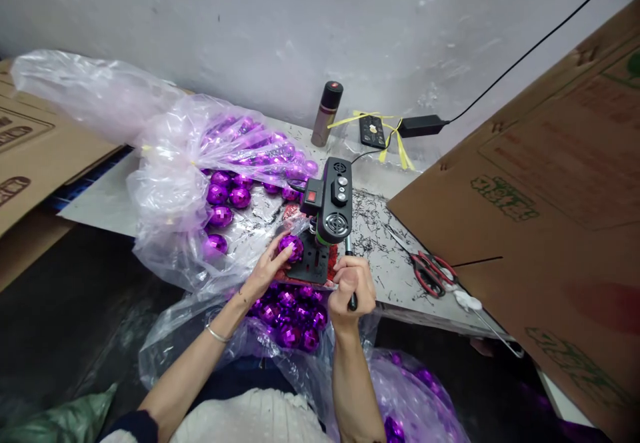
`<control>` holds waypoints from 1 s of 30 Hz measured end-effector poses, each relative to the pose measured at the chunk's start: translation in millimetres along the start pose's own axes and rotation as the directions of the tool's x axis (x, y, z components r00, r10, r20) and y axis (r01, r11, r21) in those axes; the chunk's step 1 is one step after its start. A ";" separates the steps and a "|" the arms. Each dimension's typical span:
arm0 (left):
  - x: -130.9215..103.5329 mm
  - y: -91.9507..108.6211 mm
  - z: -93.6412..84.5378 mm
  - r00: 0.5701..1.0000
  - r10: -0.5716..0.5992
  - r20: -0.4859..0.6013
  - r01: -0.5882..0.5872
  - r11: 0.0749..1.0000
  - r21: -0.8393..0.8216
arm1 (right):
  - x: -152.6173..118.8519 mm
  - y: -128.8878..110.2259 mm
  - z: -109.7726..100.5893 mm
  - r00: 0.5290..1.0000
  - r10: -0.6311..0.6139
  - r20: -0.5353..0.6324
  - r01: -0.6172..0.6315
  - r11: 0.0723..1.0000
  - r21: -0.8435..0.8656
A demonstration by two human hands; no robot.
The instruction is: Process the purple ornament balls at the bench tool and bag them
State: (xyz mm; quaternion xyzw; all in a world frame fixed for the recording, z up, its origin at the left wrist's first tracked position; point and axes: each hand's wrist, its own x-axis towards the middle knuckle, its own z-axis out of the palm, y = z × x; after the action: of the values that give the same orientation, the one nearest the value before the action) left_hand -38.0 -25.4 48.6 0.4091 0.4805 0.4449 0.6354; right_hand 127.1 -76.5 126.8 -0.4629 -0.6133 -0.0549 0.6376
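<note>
We see the left hand (pixel 269 267) closed on one faceted purple ball (pixel 296 245), thumb and fingers spread only as wide as the ball and touching its sides. The ball sits at the left edge of the black base plate (pixel 314 266), just beside the black machine (pixel 335 193). We record the right hand (pixel 352 288) as a fist: fingers curled together around the black lever handle (pixel 353 303), whose lower end shows below the grip. We find more purple balls (pixel 219 215) on the table (pixel 400 283) to the left, and others in clear plastic below its front edge. Dark shreds (pixel 373 229) litter the tabletop right of the machine; red-handled scissors (pixel 429 273) lie beyond, near the cardboard box (pixel 540 229).
</note>
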 end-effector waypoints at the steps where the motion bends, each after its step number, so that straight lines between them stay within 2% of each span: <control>1: 0.8 -3.9 1.7 1.000 0.000 -0.007 0.000 1.000 0.028 | 0.1 0.0 -0.6 1.000 0.000 0.006 0.000 1.000 -0.003; 3: 4.8 -9.2 4.3 1.000 0.015 -0.006 -0.015 0.998 0.062 | 0.6 -0.3 -1.2 1.000 0.004 0.010 -0.004 1.000 -0.007; 7: 15.8 -16.3 10.3 0.983 0.182 0.033 -0.185 0.972 0.143 | 2.8 -1.9 -0.7 1.000 0.012 0.001 -0.012 1.000 -0.017; 10: 20.6 -22.6 13.9 0.937 0.347 0.046 -0.341 0.873 0.350 | 5.6 -3.2 -1.0 1.000 -0.002 0.008 0.002 1.000 -0.021; 13: 22.0 -28.0 14.0 0.893 0.442 0.083 -0.415 0.740 0.529 | 7.3 -3.7 -1.7 1.000 -0.022 0.015 0.022 1.000 -0.022; 17: 23.9 -32.9 15.0 0.860 0.480 0.174 -0.476 0.630 0.613 | 5.9 -2.9 -2.2 1.000 -0.013 0.020 0.014 0.999 -0.029; 20: 26.1 -37.7 19.4 0.832 0.505 0.230 -0.525 0.583 0.620 | 4.5 -2.6 -2.8 1.000 -0.008 0.025 0.009 0.999 -0.038; 25: 28.3 -47.9 24.3 0.812 0.532 0.241 -0.554 0.571 0.606 | 1.3 -2.2 -3.6 1.000 0.015 0.026 -0.014 0.999 -0.032; 30: 29.2 -52.2 24.5 0.812 0.535 0.233 -0.552 0.574 0.606 | -13.1 7.8 5.6 0.999 -0.001 -0.036 0.000 0.999 -0.033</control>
State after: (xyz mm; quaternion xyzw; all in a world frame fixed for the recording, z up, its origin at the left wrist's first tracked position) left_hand -1.0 -13.7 -3.1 0.7349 0.4470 0.4183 0.2917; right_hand 124.8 -75.0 110.8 -0.4721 -0.6010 -0.0736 0.6407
